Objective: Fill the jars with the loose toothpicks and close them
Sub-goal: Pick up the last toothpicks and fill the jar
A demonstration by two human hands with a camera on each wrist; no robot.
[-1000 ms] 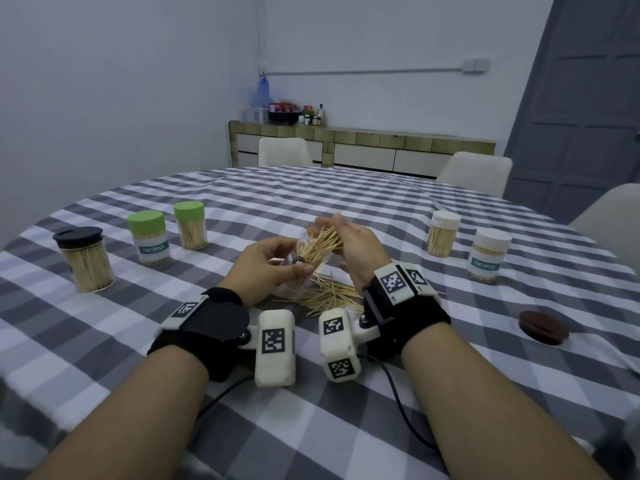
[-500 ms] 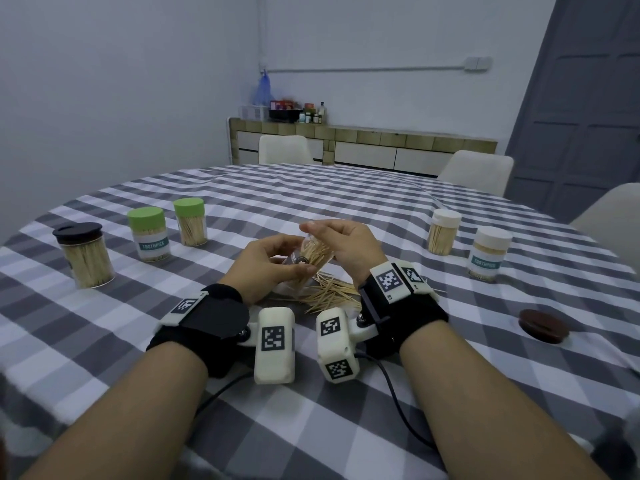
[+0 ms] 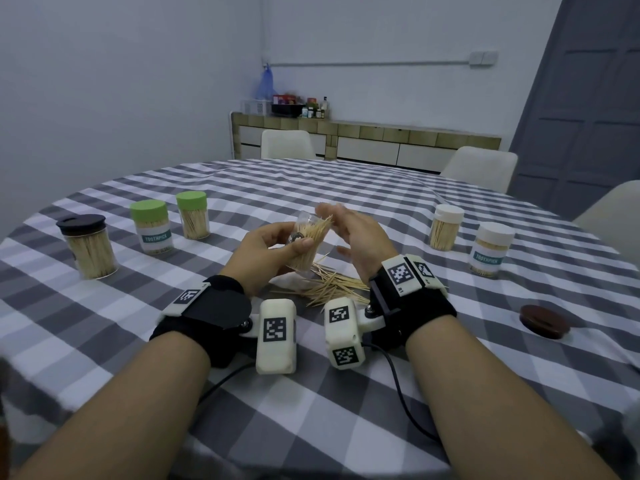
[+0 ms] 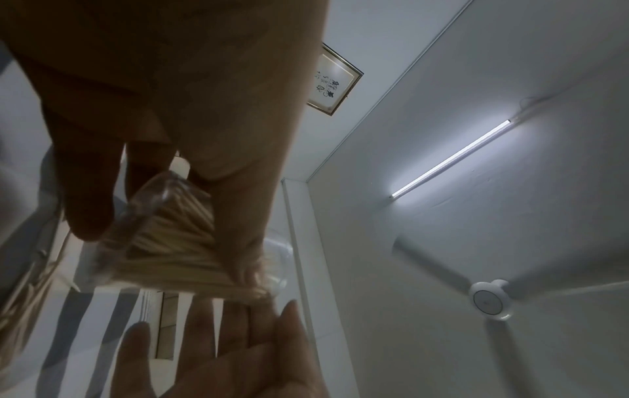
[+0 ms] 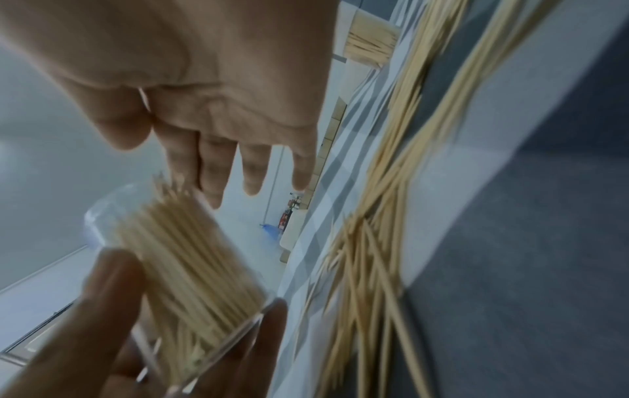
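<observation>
Change: right hand (image 3: pixel 360 237) has let go of the bundle and drawn back, fingers now spread, empty.
Left hand (image 3: pixel 273 251): grips the clear jar (image 3: pixel 306 244), tilted above the table.
Jar: transparent cylinder, lidless, packed with thin pale wooden toothpicks (image 5: pixel 190 258), tips poking past the rim.
Loose toothpicks (image 3: pixel 332 287): scattered heap on the checked tablecloth (image 3: pixel 346 188).
Brown lid (image 3: pixel 543 320): round, flat, far right.
</observation>
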